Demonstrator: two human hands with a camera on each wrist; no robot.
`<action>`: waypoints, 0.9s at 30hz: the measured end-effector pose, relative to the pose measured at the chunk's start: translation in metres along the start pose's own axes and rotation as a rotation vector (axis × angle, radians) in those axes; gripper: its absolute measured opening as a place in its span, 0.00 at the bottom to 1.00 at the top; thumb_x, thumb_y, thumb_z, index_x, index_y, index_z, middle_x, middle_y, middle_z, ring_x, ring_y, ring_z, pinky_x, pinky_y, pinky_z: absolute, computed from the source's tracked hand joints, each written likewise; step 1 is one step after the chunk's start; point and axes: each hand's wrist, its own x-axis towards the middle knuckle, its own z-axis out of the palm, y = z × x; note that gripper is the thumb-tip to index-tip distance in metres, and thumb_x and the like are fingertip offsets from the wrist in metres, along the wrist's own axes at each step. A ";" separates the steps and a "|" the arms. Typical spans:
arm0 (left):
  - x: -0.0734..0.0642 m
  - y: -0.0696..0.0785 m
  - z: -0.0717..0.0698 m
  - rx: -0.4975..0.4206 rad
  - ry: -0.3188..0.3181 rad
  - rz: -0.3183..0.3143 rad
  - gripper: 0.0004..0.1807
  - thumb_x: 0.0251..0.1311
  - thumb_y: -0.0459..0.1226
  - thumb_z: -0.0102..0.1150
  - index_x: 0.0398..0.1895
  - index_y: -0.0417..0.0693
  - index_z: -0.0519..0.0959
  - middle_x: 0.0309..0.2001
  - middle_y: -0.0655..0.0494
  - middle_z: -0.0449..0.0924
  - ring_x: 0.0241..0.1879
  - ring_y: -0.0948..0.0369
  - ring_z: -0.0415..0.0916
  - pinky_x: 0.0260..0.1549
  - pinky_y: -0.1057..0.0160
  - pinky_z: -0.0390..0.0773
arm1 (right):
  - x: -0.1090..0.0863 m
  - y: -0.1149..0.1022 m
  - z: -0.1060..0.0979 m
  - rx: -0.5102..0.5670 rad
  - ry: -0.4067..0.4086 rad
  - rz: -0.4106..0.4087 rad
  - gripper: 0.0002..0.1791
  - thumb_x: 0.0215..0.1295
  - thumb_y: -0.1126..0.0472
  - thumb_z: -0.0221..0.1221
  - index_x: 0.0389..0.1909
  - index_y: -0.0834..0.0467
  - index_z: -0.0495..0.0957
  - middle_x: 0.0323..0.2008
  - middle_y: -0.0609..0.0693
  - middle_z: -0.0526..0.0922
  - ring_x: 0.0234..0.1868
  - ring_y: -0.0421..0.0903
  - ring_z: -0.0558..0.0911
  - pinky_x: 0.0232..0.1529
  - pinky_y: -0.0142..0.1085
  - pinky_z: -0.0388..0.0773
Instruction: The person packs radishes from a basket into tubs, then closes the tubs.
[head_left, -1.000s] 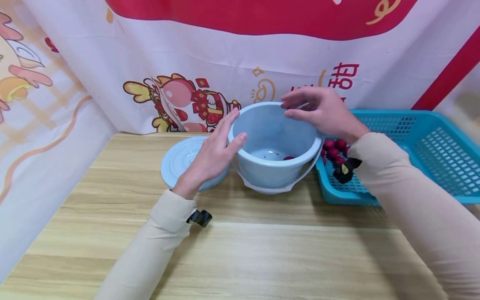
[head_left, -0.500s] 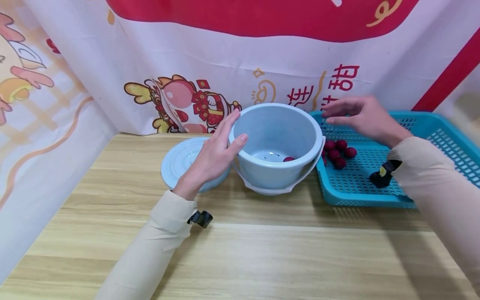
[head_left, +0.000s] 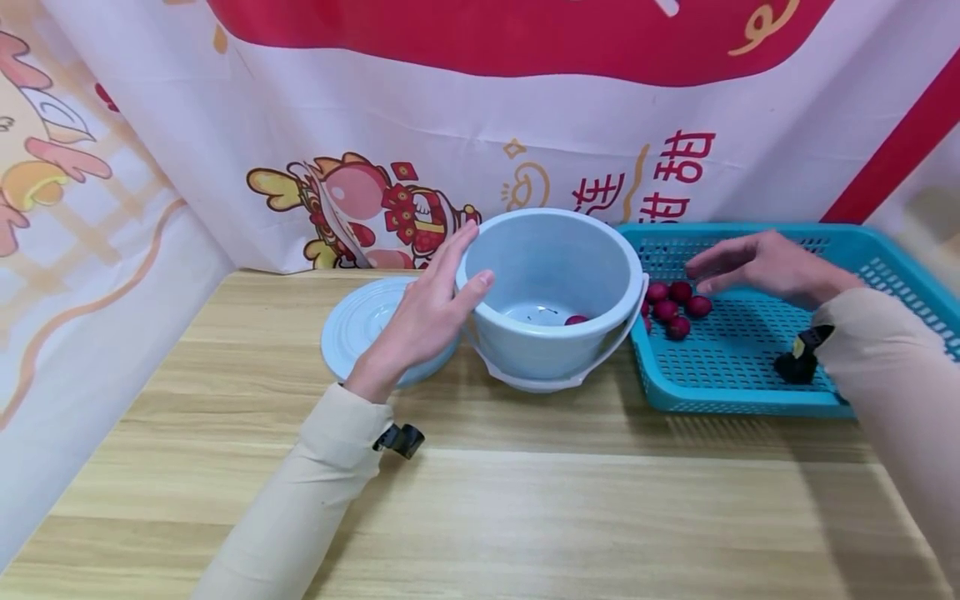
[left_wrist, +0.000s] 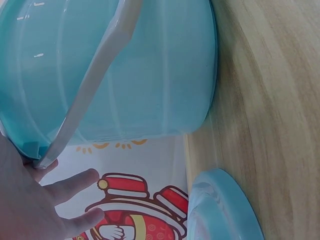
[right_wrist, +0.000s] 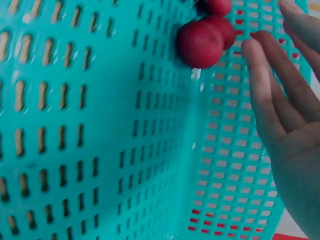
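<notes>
A light blue bucket stands upright, its handle hanging down the front. My left hand rests against the left side of its rim with the fingers extended. The left wrist view shows the fingers spread beside the bucket wall. One round red radish lies at the bottom of the bucket. Over the turquoise basket, my right hand hovers with fingers loosely extended and nothing held. Several red radishes lie in the basket's left end, just left of its fingertips. The right wrist view shows radishes close to the fingers.
A light blue lid lies on the wooden table, left of the bucket and partly behind my left forearm. A printed white and red cloth hangs behind the table. The basket stands right beside the bucket.
My right hand has moved from above the bucket's right rim to the right and down into the basket area, near the radishes. The left hand stays at the bucket's rim.
</notes>
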 end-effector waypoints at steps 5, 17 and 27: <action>-0.001 0.000 0.000 -0.003 0.001 0.001 0.40 0.76 0.64 0.39 0.87 0.72 0.46 0.87 0.74 0.39 0.87 0.56 0.43 0.78 0.24 0.47 | 0.003 0.012 0.002 -0.013 -0.018 0.030 0.33 0.71 0.52 0.69 0.73 0.58 0.75 0.70 0.65 0.78 0.69 0.65 0.74 0.64 0.72 0.71; -0.002 0.002 0.000 -0.001 0.007 0.016 0.40 0.76 0.63 0.40 0.87 0.72 0.46 0.87 0.76 0.39 0.87 0.58 0.44 0.79 0.26 0.48 | 0.010 0.026 0.006 -0.090 -0.048 0.085 0.33 0.68 0.49 0.71 0.68 0.61 0.78 0.66 0.70 0.79 0.67 0.71 0.71 0.63 0.73 0.70; 0.000 0.000 0.000 0.004 0.009 0.011 0.40 0.76 0.64 0.39 0.87 0.73 0.46 0.87 0.76 0.40 0.87 0.56 0.45 0.77 0.23 0.48 | 0.013 0.022 0.007 -0.139 -0.062 0.080 0.30 0.71 0.47 0.68 0.64 0.63 0.80 0.60 0.67 0.82 0.61 0.66 0.78 0.60 0.67 0.76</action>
